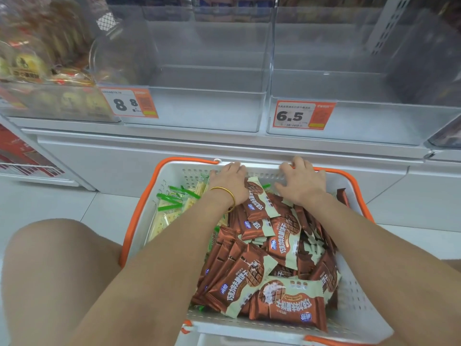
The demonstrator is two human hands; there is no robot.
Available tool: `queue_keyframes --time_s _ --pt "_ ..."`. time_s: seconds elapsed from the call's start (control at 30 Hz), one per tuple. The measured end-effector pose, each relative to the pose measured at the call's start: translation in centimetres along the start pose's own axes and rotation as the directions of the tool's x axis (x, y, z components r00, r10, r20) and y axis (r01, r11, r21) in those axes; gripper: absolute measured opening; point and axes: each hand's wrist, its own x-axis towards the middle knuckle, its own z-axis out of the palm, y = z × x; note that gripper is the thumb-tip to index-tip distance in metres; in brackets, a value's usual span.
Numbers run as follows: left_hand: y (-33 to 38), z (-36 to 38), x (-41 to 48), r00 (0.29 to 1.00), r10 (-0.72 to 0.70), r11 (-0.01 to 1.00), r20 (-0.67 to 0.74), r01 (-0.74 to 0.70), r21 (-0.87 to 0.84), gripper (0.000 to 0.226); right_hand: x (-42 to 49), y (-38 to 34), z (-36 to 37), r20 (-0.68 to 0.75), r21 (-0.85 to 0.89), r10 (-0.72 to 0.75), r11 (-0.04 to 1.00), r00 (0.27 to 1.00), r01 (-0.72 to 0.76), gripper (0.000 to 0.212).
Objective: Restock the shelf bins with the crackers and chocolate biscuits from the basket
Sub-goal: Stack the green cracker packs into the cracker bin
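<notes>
1. L hand = left hand (228, 179): it lies palm down at the far end of the basket (359, 303), fingers bent down by the far wall. The tips are hidden, so I cannot tell if it grips anything. A gold bracelet (227, 194) is on this wrist.
2. R hand = right hand (300, 183): fingers are spread apart and bent, tips at the far rim near the orange handle (346, 174). I cannot tell if it grips the rim or only rests on it.
3. Chocolate biscuits (282, 245): brown packs piled in the middle and right part of the basket, under both forearms.
4. Crackers (172, 206): pale packs w/ green ends, in the left part of the basket.
5. Shelf bins: left bin (199, 108) has price tag 8.8 (129, 103), right bin (369, 123) has price tag 6.5 (303, 115). Both are clear plastic, above and behind the basket.
</notes>
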Motion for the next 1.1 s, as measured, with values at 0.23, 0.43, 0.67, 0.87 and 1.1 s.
queue_keyframes --time_s 0.23,0.43,0.67,0.87,1.1 --pt "1.0 -1.4 0.0 0.997 0.021 1.000 0.078 -0.021 -0.008 0.068 -0.9 1.7 -0.6 0.075 0.017 -0.019 1.000 0.997 0.018 0.058" --pt "0.8 -1.7 0.2 0.991 0.069 0.998 0.115 -0.068 -0.019 0.067 -0.8 1.5 0.0 0.050 0.011 0.009 1.000 0.999 -0.010 0.058" --pt "-1.3 -6.3 -2.4 0.802 0.352 0.917 -0.483 -0.400 0.004 0.041 -1.4 -0.9 -3.6 -0.057 0.143 0.040 0.989 0.998 -0.031 0.039" --pt "-2.4 -11.0 -0.9 0.389 0.306 0.947 -0.869 -0.216 0.237 0.038 -3.0 -3.6 -11.0 -0.702 0.295 0.077 0.936 0.708 0.191 0.030" --pt "-2.1 -13.8 0.9 0.745 0.097 0.990 -0.660 -0.001 0.144 0.024 0.5 -1.3 -13.0 -0.420 0.275 0.161 0.960 0.893 -0.044 0.031"
